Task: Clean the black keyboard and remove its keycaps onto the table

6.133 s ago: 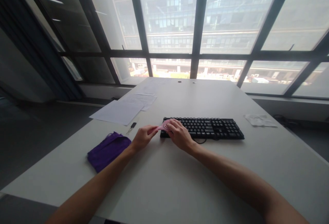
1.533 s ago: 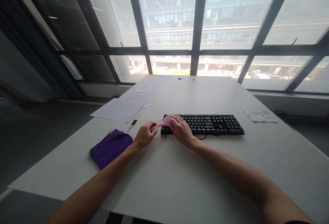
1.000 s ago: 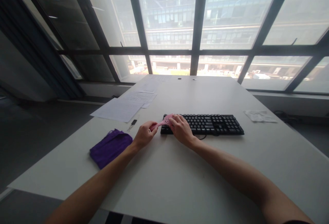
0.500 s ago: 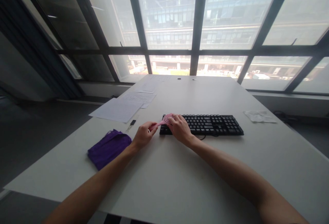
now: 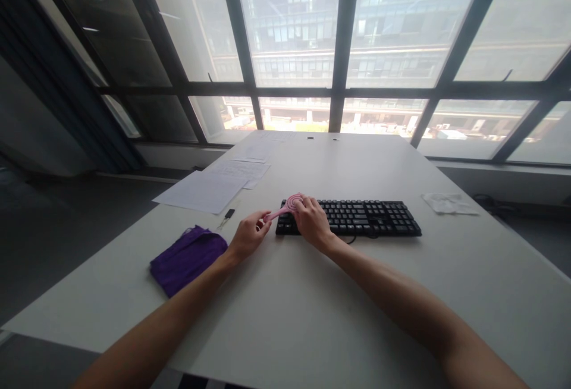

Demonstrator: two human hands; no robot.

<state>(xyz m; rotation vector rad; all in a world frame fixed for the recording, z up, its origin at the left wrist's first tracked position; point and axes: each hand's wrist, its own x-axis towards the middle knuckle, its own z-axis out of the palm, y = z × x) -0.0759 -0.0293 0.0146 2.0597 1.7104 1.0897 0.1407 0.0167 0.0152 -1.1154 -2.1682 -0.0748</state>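
Over keyboard (image 5: 361, 217); pink brush (image 5: 292, 201) (right hand (image 5: 313, 219) at head)

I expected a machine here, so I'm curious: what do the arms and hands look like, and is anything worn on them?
They are a person's. The left hand and right hand are ungloved; the left forearm and right forearm are bare, with no sleeve, watch or bracelet in view. No cables or markings show.

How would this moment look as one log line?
left hand: at handle of pink item | right hand: holding its spiral head | keyboard: partly hidden by right hand
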